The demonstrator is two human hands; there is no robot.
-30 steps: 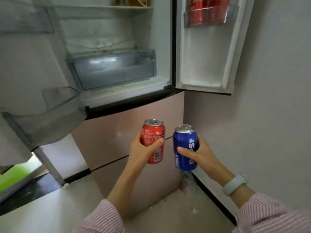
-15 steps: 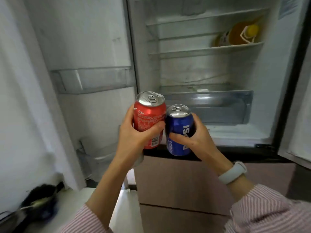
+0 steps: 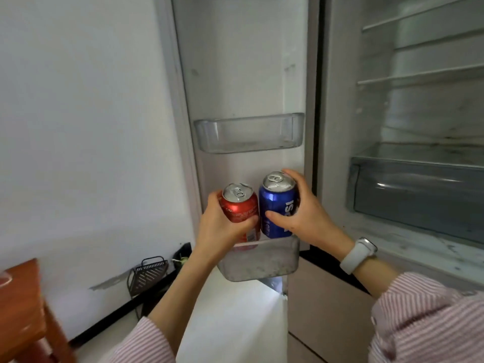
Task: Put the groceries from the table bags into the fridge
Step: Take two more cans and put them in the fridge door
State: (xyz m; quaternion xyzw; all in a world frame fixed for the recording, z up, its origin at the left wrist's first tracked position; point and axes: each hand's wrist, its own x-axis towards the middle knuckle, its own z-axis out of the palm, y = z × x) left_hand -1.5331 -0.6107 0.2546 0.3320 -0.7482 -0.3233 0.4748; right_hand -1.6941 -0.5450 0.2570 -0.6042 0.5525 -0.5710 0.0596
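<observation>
My left hand grips a red cola can and my right hand grips a blue Pepsi can. Both cans stand upright, side by side and touching, at the open left fridge door. Their bases dip just behind the rim of the door's lower clear bin. I cannot tell whether they rest on the bin's floor. An upper clear door bin hangs above them with nothing in it.
The fridge interior at right has white shelves and a clear drawer. A white wall stands to the left. A black wire rack sits on the floor by the wall, and a wooden table corner shows at bottom left.
My view has swung left from the fridge interior to the left door. Both hands carried the cans to the door and lowered them into the lower bin's mouth.
</observation>
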